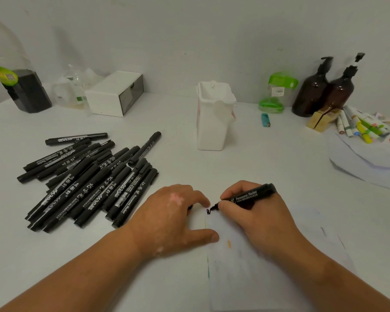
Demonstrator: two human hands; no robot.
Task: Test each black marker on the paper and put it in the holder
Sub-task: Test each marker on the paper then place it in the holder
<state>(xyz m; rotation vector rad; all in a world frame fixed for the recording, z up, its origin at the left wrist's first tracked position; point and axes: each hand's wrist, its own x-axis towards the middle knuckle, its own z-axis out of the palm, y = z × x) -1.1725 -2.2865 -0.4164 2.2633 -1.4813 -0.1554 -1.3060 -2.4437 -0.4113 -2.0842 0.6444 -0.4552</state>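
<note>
My right hand (254, 212) grips an uncapped black marker (250, 195) with its tip on the top left corner of a white paper (257, 266), where a small black scribble (208, 211) shows. My left hand (176, 219) lies palm down at the paper's left edge, its thumb on the sheet; something black, probably the cap, peeks from under its fingers. A pile of several capped black markers (88, 179) lies on the table to the left. The white holder (214, 115) stands upright behind the hands.
Along the wall stand a clear bottle with dark liquid (16, 73), a white drawer box (115, 93), a green container (277, 93) and two brown pump bottles (324, 86). A blue lighter (265, 120) lies near the holder. Coloured markers (365, 127) and papers sit at the right edge.
</note>
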